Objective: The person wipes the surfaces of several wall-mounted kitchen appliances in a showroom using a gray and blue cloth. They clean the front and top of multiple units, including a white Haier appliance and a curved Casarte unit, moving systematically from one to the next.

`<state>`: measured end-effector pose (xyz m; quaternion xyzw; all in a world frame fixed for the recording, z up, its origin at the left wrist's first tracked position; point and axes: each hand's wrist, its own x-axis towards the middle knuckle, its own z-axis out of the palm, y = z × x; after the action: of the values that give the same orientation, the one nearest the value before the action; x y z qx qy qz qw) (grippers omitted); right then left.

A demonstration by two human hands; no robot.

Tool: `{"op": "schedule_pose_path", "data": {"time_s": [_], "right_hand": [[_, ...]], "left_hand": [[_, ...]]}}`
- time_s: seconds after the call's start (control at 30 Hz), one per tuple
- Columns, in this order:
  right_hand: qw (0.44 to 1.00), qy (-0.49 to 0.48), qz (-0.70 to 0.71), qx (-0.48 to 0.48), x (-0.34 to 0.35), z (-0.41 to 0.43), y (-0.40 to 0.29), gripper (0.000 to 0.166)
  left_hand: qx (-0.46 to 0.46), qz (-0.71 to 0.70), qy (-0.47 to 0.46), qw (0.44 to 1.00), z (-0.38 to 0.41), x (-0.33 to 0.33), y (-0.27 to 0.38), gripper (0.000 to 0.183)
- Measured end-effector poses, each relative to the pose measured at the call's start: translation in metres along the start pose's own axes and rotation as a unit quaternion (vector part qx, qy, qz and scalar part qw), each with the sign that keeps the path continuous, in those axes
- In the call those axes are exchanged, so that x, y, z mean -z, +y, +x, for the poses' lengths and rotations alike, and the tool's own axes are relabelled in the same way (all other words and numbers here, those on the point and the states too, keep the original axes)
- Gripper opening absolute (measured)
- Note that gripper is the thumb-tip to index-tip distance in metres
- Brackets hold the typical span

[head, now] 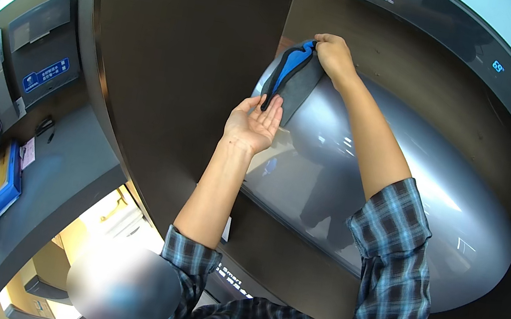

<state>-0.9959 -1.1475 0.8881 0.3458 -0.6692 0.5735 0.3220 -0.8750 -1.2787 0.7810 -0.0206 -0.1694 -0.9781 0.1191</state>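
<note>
A folded cloth, grey with a bright blue inner side and black edging, is stretched between my two hands. My right hand is closed on its upper corner. Its lower corner is pinched between thumb and fingers of my left hand, whose palm faces up. Behind the cloth is the rounded left end of a glossy silver-blue water heater, a long capsule shape. The cloth hangs in front of that end; whether it touches the casing I cannot tell.
Above hangs another water heater with a dark glossy panel and a lit number display. A dark partition rises on the left. Beyond it, a grey shelf carries a blue box; range-hood-like appliances are mounted above.
</note>
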Motion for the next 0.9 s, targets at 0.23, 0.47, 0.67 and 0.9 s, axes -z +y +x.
{"op": "schedule_pose_path", "data": {"time_s": [0.23,0.47,0.67,0.9], "right_hand": [[0.999,0.012,-0.026,0.028,-0.017,-0.009,-0.005,0.041],[0.994,0.054,0.007,0.097,-0.037,-0.015,0.008,0.037],[0.975,0.068,0.193,0.091,-0.056,-0.028,0.014,0.032],[0.816,0.041,0.566,-0.109,-0.059,-0.070,0.030,0.027]], "left_hand": [[-0.025,0.027,-0.028,0.999,0.011,0.014,0.013,0.013],[-0.045,0.053,-0.019,0.997,0.022,0.026,0.027,0.010],[-0.190,0.202,-0.052,0.959,0.025,0.052,0.048,0.019],[-0.493,0.404,-0.121,0.761,0.006,0.084,0.060,0.013]]}}
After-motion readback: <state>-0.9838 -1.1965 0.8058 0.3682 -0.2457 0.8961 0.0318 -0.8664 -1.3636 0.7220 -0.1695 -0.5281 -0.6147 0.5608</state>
